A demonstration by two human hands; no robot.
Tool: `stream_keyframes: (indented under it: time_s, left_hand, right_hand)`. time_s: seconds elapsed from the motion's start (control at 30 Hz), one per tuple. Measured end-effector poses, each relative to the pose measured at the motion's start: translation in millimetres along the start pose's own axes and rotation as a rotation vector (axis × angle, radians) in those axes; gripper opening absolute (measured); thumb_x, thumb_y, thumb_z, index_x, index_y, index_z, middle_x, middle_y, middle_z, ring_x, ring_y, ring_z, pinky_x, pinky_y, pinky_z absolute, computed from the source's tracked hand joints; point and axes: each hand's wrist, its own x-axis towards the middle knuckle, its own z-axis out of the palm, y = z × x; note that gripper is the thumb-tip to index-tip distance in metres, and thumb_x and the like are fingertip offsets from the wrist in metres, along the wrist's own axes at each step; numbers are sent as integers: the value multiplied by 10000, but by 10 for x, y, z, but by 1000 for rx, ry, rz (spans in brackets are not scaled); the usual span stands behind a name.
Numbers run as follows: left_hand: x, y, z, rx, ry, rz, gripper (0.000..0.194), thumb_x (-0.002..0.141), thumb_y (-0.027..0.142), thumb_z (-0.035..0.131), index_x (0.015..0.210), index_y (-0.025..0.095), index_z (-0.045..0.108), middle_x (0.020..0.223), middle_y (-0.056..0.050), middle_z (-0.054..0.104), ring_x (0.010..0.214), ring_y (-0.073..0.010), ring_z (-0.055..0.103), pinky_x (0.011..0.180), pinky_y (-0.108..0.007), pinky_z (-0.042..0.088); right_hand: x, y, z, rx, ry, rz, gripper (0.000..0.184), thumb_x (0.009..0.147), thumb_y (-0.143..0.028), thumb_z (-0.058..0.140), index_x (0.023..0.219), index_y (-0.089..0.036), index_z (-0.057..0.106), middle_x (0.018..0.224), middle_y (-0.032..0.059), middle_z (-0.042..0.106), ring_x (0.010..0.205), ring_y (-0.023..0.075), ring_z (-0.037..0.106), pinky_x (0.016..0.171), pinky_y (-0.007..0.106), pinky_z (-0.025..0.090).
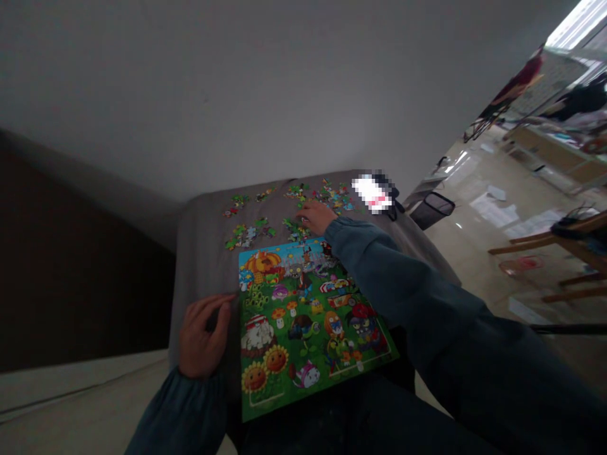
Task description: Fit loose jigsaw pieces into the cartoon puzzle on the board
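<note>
A colourful cartoon jigsaw puzzle board [303, 316] lies on a small table with a grey cloth [199, 253]. My left hand [203, 338] rests on the cloth at the board's left edge, fingers curled loosely, thumb and fingertips touching the edge. My right hand [317, 216] reaches past the far end of the board into the loose puzzle pieces [246, 234]. Its fingers are bent down onto a piece; I cannot make out whether the piece is gripped.
More loose pieces [332, 194] lie scattered along the table's far edge by a blurred white object [374, 193]. A black bin [434, 208] stands on the glossy floor to the right, with wooden furniture [564, 243] beyond. A wall is behind the table.
</note>
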Motion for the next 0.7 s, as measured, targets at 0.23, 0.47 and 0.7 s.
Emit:
stream_keyframes:
  time_s: [0.23,0.47,0.7]
  left_hand:
    - [21,53,-12,-4,-13,-33,290,963,369,514,965,207,755,973,-63,729,959,-213,638,894,-363,491]
    - [34,45,-10,-5,-45,-90,322,948,411,510,957,213,764,983,-71,732,981,-225,641,908,-378,500]
    - [67,37,26,-16,-150,-42,335,937,456,510,948,225,752,992,-67,737,975,-230,648,912,-387,498]
  right_hand:
    - [6,-282,93,99,-79,-89,184,816,-186,770,998,-163,748,1112,109,673,1115,268,526,972,389,379]
    - [-290,-245,-157,304,-10,-26,81,882,-141,646,962,-135,657,879,37,686,788,143,595,766,280,445]
    - [-2024,33,22,1016,215,309,314,753,-450,758,872,-186,635,786,18,679,721,168,654,722,347,547]
